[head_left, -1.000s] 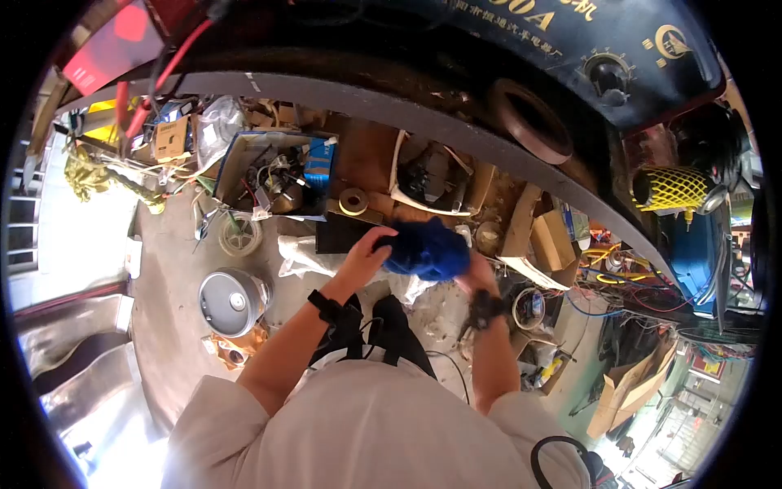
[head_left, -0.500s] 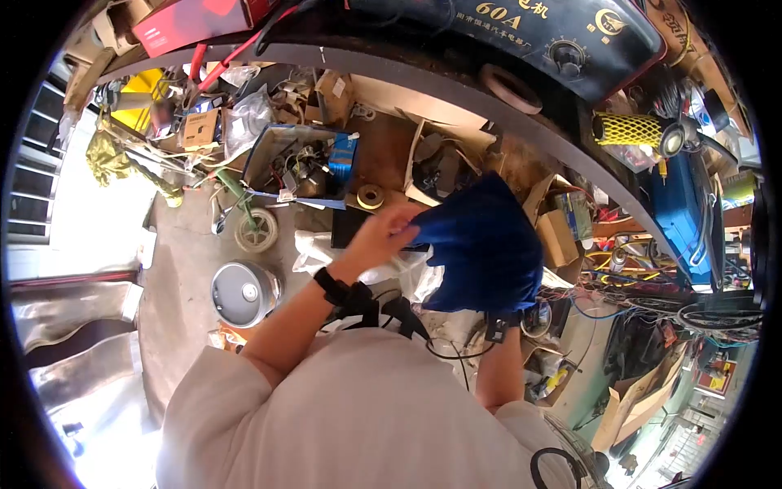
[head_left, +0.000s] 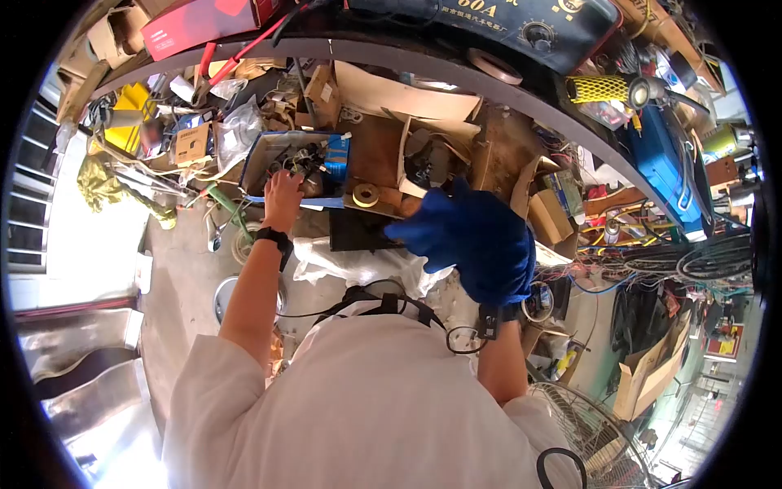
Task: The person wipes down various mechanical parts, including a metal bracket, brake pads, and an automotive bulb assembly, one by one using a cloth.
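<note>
My left hand [head_left: 284, 196] is over the near edge of a blue-and-white box [head_left: 330, 201] at the left centre. Its fingers are apart, point down into the box and are close to dark metal parts and wires [head_left: 305, 159]. I see nothing held in them. A dark blue cloth [head_left: 481, 240] covers my right hand, bunched around it down to the wrist, so its fingers are hidden. The cloth is in front of an open cardboard box [head_left: 405, 155] with dark parts inside. A roll of yellow tape [head_left: 366, 195] lies between the two boxes.
A dark shelf edge [head_left: 391, 69] curves overhead, carrying a black charger-like unit [head_left: 497, 28] and a red box [head_left: 204, 26]. Clear plastic sheeting [head_left: 350, 265] lies below the boxes. At right are cables [head_left: 692, 261], a blue case [head_left: 668, 171] and a wire fan guard [head_left: 582, 416].
My left hand has let go of the blue cloth's corner and moved left to the box of metal parts. The cloth has dropped closer around my right hand.
</note>
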Motion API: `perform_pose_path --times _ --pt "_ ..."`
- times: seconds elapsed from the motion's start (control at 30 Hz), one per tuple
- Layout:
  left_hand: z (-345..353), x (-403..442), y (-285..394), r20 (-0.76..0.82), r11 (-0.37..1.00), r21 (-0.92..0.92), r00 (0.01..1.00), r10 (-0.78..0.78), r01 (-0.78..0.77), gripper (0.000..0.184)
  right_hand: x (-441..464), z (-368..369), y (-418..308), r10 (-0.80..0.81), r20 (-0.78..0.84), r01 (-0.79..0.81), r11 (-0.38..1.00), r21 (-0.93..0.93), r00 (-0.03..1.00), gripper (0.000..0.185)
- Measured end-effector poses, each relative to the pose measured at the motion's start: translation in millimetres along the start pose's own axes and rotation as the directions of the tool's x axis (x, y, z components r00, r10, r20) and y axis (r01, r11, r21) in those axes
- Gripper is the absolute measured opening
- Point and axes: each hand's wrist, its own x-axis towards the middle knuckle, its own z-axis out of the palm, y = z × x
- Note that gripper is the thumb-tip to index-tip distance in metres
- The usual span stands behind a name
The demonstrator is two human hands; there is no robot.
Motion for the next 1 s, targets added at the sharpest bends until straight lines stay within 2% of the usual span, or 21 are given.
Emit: perform_pose_path --times 0.13,0.23,0.37,0.47,0.57,0.67,0.77,0.87,1.0 --pt "16.7 11.9 -22.8 0.033 0.996 0.084 0.999 0.032 -0.034 0.017 -5.3 13.2 -9.8 -0.022 0.019 0.023 0.999 -0.049 1.000 0.030" --pt "0.2 16.7 -23.6 0.114 1.000 -0.004 0.993 0.004 -0.003 0.012 -8.6 24.6 -15.8 -0.035 0.049 0.040 0.994 -0.098 0.998 0.030" --pt "-10.0 33.5 -45.7 0.036 0.994 -0.099 0.998 -0.047 0.051 0.012 -11.2 43.2 -19.5 -0.062 0.101 0.079 0.981 -0.178 0.993 0.029" --pt "-37.0 37.4 -51.8 -0.098 0.972 -0.230 0.992 -0.082 0.058 0.014 -12.4 55.3 -27.7 0.019 0.095 -0.014 0.999 -0.051 0.995 0.028" --pt "-44.2 39.3 -61.8 -0.084 0.941 -0.323 0.988 -0.132 0.098 0.015 -15.8 58.2 -24.6 0.009 0.072 -0.008 1.000 -0.023 0.997 0.028" --pt "-47.9 43.6 -64.3 -0.167 0.937 -0.349 0.984 -0.063 0.001 0.016 -17.1 62.3 -20.1 0.012 0.067 -0.013 1.000 0.010 0.998 0.027" --pt "-46.2 54.7 -65.1 -0.140 0.908 -0.419 0.987 -0.084 0.017 0.017 -14.5 71.3 -16.0 0.028 0.097 -0.032 0.999 0.040 0.995 0.027" --pt "-42.8 58.0 -66.6 -0.022 0.856 -0.517 1.000 -0.013 0.000 0.017 -11.3 79.4 -12.4 0.050 0.129 -0.057 0.997 0.053 0.990 0.027" --pt "-17.6 49.9 -74.3 0.002 0.896 -0.445 1.000 0.009 -0.007 0.022 -8.5 83.5 -9.0 0.063 0.124 -0.072 0.995 0.074 0.990 0.026"
